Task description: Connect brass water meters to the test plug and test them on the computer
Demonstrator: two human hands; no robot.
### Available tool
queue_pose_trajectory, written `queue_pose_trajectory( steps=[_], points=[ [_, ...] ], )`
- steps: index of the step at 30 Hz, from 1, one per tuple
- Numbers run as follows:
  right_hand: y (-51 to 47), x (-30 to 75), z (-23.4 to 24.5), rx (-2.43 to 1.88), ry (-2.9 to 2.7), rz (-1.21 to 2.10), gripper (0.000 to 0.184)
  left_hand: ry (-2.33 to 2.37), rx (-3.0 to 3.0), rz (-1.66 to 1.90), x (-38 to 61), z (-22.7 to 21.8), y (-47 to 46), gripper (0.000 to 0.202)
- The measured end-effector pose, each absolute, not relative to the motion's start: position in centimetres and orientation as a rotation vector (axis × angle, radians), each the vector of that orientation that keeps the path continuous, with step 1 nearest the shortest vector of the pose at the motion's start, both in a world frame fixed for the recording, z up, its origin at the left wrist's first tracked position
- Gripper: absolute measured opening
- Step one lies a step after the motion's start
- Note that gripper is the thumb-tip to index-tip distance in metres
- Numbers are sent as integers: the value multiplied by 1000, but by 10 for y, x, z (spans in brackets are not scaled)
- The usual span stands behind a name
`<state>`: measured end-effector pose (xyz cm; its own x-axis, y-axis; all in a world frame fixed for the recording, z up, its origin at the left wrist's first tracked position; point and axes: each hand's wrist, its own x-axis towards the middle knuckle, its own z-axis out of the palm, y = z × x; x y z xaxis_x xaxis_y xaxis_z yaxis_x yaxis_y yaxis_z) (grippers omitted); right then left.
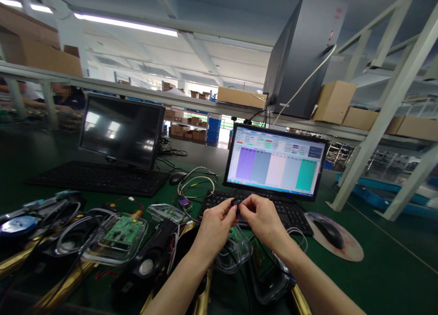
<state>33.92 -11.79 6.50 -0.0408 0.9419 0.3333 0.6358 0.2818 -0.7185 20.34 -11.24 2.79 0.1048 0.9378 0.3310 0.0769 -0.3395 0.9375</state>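
Pinching a small black connector point(237, 202) between thumb and fingertips, the left hand point(215, 227) and the right hand point(263, 219) are brought together just in front of a black keyboard point(290, 212), both sets of fingers narrowed onto the part; whether two halves are being mated or pulled apart cannot be told. The step in hand is judged to be a joining or checking of this plug, and a steady, aligned push along its axis would likely be called for, with the thin black lead kept slack. At twelve o'clock from the hands a lit monitor point(275, 165) is shown, filled with coloured table columns. At three o'clock a black mouse point(329, 233) is rested on a round pad. At nine o'clock clear plastic trays are laid out: in one tray point(118, 244) a green circuit board point(125, 229) is held, in others coiled wires are seen, contents partly hidden. At ten o'clock a dark monitor point(121, 130) is stood behind a second keyboard point(99, 177). On the shelf above, a black computer tower point(301, 55) and cardboard boxes point(333, 100) are kept.
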Motion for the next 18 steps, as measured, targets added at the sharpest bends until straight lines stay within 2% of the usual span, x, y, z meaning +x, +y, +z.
queue_pose_trajectory(
  steps=[9, 18],
  points=[
    [-120, 358, 65, -1367, -1758, 454, 24, 1167, 1550, 1258, 204, 33, -115, 36],
    [-115, 477, 44, -1680, -1586, 332, 36, 1092, 1531, 1229, 208, 28, -113, 37]
  ],
)
